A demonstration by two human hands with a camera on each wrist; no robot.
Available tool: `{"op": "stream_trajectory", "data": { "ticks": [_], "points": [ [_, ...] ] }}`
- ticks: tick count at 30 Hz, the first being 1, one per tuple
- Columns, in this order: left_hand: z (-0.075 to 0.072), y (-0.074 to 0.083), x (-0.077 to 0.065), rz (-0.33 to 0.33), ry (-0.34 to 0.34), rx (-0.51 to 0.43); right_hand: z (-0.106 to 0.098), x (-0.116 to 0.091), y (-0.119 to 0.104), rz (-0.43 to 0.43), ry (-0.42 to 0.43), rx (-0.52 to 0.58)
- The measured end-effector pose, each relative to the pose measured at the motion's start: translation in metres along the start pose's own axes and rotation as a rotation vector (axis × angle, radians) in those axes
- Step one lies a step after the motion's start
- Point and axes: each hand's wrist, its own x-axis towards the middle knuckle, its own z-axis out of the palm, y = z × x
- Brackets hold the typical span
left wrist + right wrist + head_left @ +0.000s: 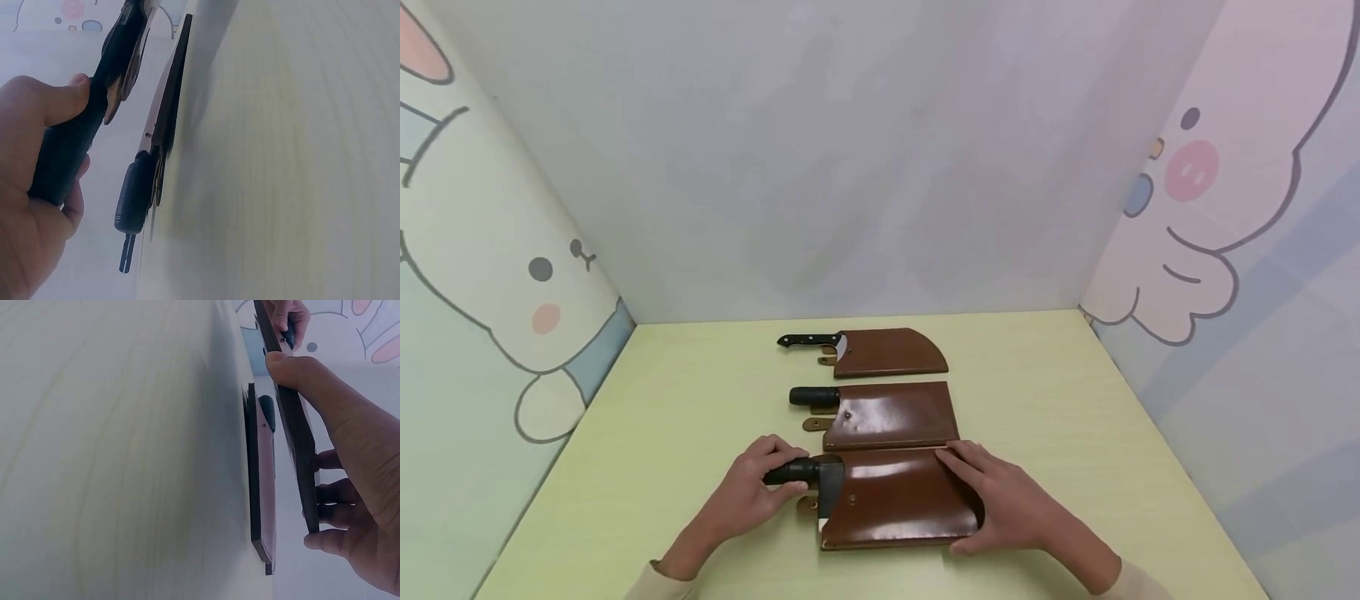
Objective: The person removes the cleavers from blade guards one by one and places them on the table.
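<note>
Nearest the person is a cleaver with a black handle (790, 471), its blade mostly inside a brown leather sheath (906, 496). A strip of blade (830, 490) shows at the sheath's mouth, and a strap with a snap (807, 505) hangs undone there. My left hand (760, 492) grips the handle, thumb along it in the left wrist view. At the other end my right hand (1003, 500) holds the sheath by its edges, thumb (284, 367) on the near edge and fingers on the far one. Both wrist views show the sheathed cleaver raised above the table.
Behind it on the pale yellow table (685, 400) lie a second sheathed cleaver (895, 417) and, farther back, a sheathed knife with a riveted black handle (891, 352). Their handles point left. A grey wall (850, 167) and cartoon-printed side walls (1262, 192) enclose the table.
</note>
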Motion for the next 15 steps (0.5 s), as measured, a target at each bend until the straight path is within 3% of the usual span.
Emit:
{"op": "stream_trajectory", "data": {
  "ticks": [7,15],
  "points": [
    [-0.007,-0.0047,-0.0037,0.034,0.03,0.032,-0.0003,-0.0055,0.0067,0.003,0.028,-0.02],
    [-0.01,-0.0085,-0.0089,-0.019,-0.002,0.03,0.0015,-0.0091,0.0088,-0.023,0.055,-0.037]
  ]
}}
